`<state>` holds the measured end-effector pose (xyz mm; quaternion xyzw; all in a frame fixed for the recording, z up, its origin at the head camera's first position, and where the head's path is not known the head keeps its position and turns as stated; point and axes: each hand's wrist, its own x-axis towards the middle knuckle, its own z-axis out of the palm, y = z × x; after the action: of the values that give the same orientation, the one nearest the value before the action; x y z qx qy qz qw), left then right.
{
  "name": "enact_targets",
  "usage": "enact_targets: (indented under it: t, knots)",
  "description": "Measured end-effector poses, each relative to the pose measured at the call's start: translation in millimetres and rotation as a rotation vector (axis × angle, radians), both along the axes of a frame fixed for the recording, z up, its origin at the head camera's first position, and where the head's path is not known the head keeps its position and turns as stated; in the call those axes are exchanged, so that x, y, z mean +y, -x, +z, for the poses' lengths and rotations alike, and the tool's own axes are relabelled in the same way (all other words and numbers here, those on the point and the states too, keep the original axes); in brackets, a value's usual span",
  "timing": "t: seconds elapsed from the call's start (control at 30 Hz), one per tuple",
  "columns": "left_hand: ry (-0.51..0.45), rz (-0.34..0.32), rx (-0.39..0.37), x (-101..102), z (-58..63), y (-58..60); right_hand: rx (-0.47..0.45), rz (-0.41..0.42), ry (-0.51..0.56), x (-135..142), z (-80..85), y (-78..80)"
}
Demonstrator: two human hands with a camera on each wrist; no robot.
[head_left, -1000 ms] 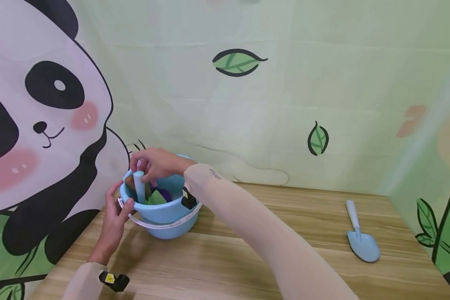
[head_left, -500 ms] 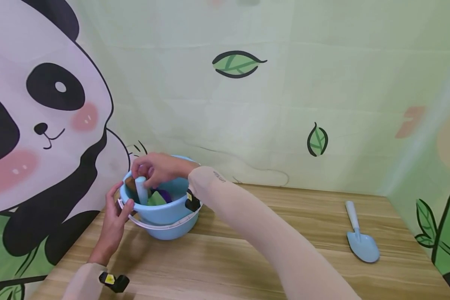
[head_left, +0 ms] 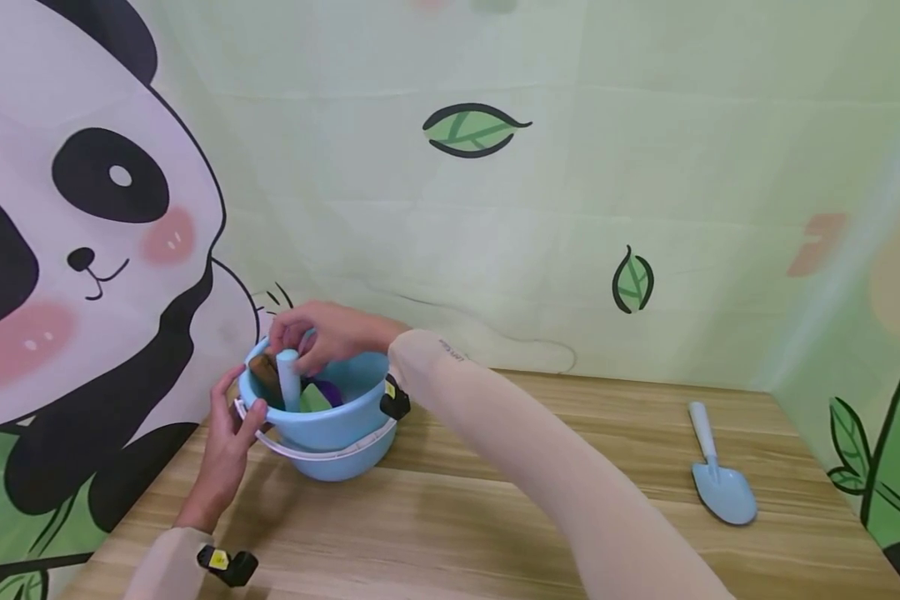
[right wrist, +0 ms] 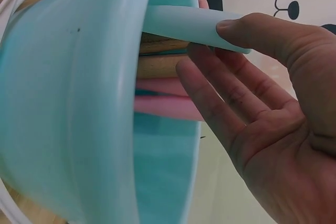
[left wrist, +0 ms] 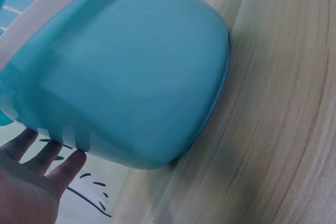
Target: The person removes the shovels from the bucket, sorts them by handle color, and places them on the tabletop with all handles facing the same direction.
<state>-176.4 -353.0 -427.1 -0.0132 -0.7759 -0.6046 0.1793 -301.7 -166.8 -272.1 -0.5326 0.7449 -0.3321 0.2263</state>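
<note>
A light blue bucket (head_left: 322, 427) stands at the left of the wooden table, its white carrying handle (head_left: 330, 456) lowered along the front. My right hand (head_left: 317, 333) reaches over the rim and pinches the upright light blue handle (head_left: 288, 379) of a tool between thumb and fingers; the tool's lower end is hidden in the bucket. Beside it are brown wooden handles (right wrist: 160, 66), pink handles (right wrist: 165, 106), a green piece (head_left: 315, 398) and a purple piece (head_left: 332, 392). My left hand (head_left: 228, 442) touches the bucket's left side, fingertips (left wrist: 77, 158) straight against the outer wall, thumb near the rim.
A light blue trowel (head_left: 723, 492) lies on the right part of the wooden table (head_left: 495, 517). A green cloth backdrop (head_left: 555, 183) with a printed panda (head_left: 142, 292) rises close behind the bucket and on both sides.
The right hand has shifted slightly to the right, and the light blue handle it pinches has moved right with it inside the bucket. The left hand has stayed on the bucket's side.
</note>
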Motion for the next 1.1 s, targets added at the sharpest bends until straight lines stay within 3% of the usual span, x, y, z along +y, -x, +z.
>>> enact_targets:
  t: [0.6, 0.93, 1.1]
  knots:
    - [-0.008, -0.005, 0.015, 0.6, -0.8, 0.5, -0.071, 0.055, 0.052, 14.0, 13.1, 2.1]
    - [-0.011, -0.002, 0.001, 0.1, 0.4, 1.5, 0.014, 0.042, 0.103, 17.5, 26.5, 4.0]
    - [-0.007, -0.007, 0.003, -0.2, 0.0, 1.4, -0.012, 0.026, 0.124, 20.4, 31.4, 5.0]
